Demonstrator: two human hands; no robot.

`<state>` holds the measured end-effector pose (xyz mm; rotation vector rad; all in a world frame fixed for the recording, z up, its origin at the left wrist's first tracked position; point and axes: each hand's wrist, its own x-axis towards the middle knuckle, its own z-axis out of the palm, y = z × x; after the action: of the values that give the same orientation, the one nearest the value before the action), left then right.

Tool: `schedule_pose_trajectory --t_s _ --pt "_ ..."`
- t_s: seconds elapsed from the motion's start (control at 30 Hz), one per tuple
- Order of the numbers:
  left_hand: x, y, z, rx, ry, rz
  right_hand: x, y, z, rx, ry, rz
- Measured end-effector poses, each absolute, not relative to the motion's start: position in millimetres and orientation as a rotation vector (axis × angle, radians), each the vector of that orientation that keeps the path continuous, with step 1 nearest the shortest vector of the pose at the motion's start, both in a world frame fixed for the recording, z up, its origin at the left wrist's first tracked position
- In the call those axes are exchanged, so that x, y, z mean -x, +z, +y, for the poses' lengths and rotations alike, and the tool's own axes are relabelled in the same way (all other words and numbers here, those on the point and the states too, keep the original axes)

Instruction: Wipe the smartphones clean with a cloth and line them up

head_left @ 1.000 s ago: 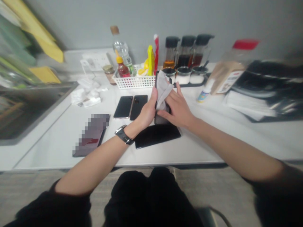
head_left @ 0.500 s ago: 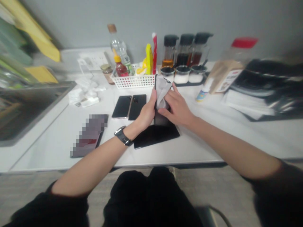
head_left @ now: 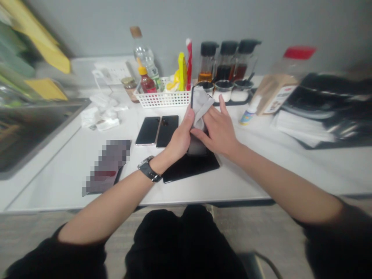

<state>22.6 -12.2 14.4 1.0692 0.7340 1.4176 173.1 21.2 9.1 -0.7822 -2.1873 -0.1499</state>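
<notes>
My left hand (head_left: 183,137) grips a dark phone (head_left: 197,148) by its left edge, tilted up above the counter. A crumpled light grey cloth (head_left: 201,101) lies over the phone's upper face. My right hand (head_left: 220,130) presses the cloth against the phone, its thumb pointing left and one finger raised; some fingertips are hidden in the folds. Beneath both hands rests a black tablet (head_left: 190,168), partly covered by them. Left of it, a phone with a light rim (head_left: 147,131) lies beside a black phone (head_left: 167,131) on the counter.
A blurred-out flat packet (head_left: 106,166) lies on the white counter (head_left: 250,174) at left, near crumpled tissues (head_left: 106,116) and the sink (head_left: 43,130). Behind stand a white basket (head_left: 164,100), condiment jars (head_left: 223,91), a small spray bottle (head_left: 249,112) and a red-lidded container (head_left: 279,89).
The cloth has shifted slightly up and right on the phone, baring more of its lower part. My right hand has spread a little. The whole view has drifted slightly.
</notes>
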Motion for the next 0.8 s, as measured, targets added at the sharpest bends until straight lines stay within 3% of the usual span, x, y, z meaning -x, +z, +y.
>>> schedule_pose_trajectory --t_s 0.2,0.43,0.63,0.8 --pt "-12 11 -8 -1.689 1.598 0.836 -163 1 9 0.755 -0.127 -2.156" --pt "-7 39 -20 -1.169 1.608 0.982 -154 -7 1 0.37 -0.136 -2.354" --pt "-17 26 -20 -1.227 1.492 0.976 -169 2 19 0.636 -0.233 -2.285" --pt "-15 18 -19 -1.444 1.648 0.967 -171 3 22 0.732 -0.22 -2.243"
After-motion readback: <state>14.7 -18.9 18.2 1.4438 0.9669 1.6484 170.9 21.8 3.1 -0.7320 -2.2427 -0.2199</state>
